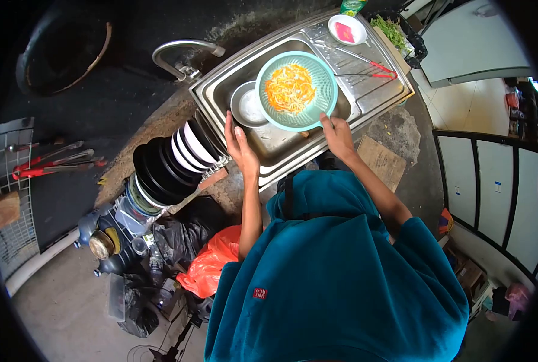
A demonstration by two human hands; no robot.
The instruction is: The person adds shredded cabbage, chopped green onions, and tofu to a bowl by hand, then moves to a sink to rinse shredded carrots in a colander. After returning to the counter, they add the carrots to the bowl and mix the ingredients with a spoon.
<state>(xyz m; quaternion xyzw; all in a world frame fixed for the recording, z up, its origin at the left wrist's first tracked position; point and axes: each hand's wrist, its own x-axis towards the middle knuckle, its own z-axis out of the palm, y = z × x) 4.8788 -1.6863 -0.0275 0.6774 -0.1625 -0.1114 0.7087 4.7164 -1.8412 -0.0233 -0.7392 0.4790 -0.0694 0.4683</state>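
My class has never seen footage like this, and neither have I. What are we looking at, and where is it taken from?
There is no machine here: a person works with two bare hands. The single picture comes from a camera worn on the head, looking forward and down, so we see the teal shirt from above. The right hand holds a green colander of orange and pale shreds by its rim, over the sink. The left hand is open, near a metal bowl in the sink. On the drainboard lie a white bowl and a red-handled utensil.
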